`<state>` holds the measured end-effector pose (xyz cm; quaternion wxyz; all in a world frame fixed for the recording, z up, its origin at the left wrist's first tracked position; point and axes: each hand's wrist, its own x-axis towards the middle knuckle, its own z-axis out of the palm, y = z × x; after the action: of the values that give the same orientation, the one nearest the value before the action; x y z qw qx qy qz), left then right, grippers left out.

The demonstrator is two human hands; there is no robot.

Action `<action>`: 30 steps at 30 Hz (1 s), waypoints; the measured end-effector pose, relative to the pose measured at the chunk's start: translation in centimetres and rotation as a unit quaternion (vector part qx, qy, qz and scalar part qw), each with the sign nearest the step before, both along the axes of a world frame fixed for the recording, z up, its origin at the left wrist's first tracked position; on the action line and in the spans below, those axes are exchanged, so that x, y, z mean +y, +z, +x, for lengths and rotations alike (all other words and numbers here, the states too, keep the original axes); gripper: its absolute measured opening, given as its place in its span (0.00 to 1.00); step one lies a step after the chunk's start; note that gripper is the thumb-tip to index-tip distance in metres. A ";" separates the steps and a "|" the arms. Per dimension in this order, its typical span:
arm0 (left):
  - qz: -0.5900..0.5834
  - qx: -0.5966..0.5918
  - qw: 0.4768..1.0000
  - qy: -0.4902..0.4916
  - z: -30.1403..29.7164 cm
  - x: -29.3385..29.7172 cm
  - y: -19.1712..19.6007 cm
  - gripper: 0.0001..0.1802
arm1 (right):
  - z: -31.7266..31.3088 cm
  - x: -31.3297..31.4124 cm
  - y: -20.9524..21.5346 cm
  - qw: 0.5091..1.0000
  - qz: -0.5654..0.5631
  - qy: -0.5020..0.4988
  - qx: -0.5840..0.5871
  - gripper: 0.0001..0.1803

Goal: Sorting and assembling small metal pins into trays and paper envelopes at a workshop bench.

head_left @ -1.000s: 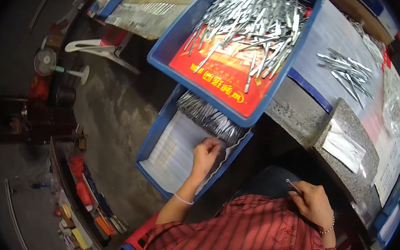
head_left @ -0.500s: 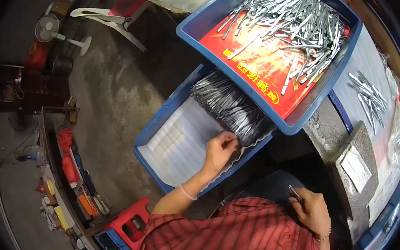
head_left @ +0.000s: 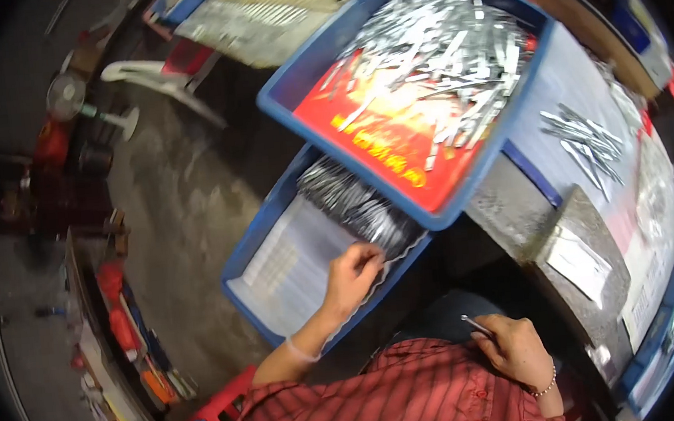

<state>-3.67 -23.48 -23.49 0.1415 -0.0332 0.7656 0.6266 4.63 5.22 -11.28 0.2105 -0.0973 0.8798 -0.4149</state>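
My left hand [head_left: 351,277] is over the lower blue bin [head_left: 246,315], its fingers curled together at the near end of a packed row of thin dark-silver metal strips [head_left: 356,205]. Whatever those fingertips may pinch is hidden. A pale sheet [head_left: 288,251] lines the bin beside the row. Close to my body on the right, my right hand [head_left: 517,349] is closed around a slim metal strip [head_left: 476,326], whose shiny end sticks out to the left. Above the lower bin, an upper blue bin [head_left: 275,96] holds a loose heap of shiny metal strips [head_left: 443,49] on a red printed sheet [head_left: 395,145].
To the right, a worktable carries a small pile of strips [head_left: 583,141], a blue bar [head_left: 532,173], a white card [head_left: 578,265] and clear plastic [head_left: 657,202]. A white chair [head_left: 169,77] and a fan [head_left: 66,96] stand far left. A cluttered shelf [head_left: 123,333] is nearer.
The view has shifted, so the bins appear further left and the picture is blurred. My right hand has turned slightly with the strip in it. The left stays at the row's near end.
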 end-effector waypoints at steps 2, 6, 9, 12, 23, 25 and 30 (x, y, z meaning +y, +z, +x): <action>-0.040 0.061 0.997 -0.035 0.8 1.5 4.7 0.06 | 0.4 0.9 -0.2 1.000 -0.017 0.009 0.016 0.12; -0.059 0.248 0.950 -0.182 0.1 7.6 11.4 0.08 | 1.2 2.2 -1.0 0.995 -0.080 0.014 0.053 0.12; -0.015 0.293 0.924 -0.243 -2.2 13.8 14.1 0.07 | 2.4 3.1 0.1 0.994 -0.087 0.007 0.071 0.11; -0.027 0.331 0.904 -0.270 -6.9 21.3 12.6 0.09 | 4.2 4.4 0.1 0.992 -0.104 -0.018 0.069 0.11; -0.316 0.497 0.760 -0.277 -15.9 31.4 5.2 0.09 | 11.1 10.5 -0.1 0.971 -0.124 -0.199 0.043 0.11; -0.285 0.535 0.747 -0.273 -15.7 29.8 5.2 0.09 | 11.2 12.8 0.7 0.954 -0.125 -0.261 0.080 0.08; -0.094 0.354 0.900 -0.237 -9.6 27.5 12.1 0.03 | 8.1 20.2 3.4 0.845 -0.051 -0.477 0.236 0.06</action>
<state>-13.26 3.99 -11.34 0.0019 0.3601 0.8057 0.4703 12.76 25.47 -7.90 -0.2331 0.2286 0.8182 -0.4732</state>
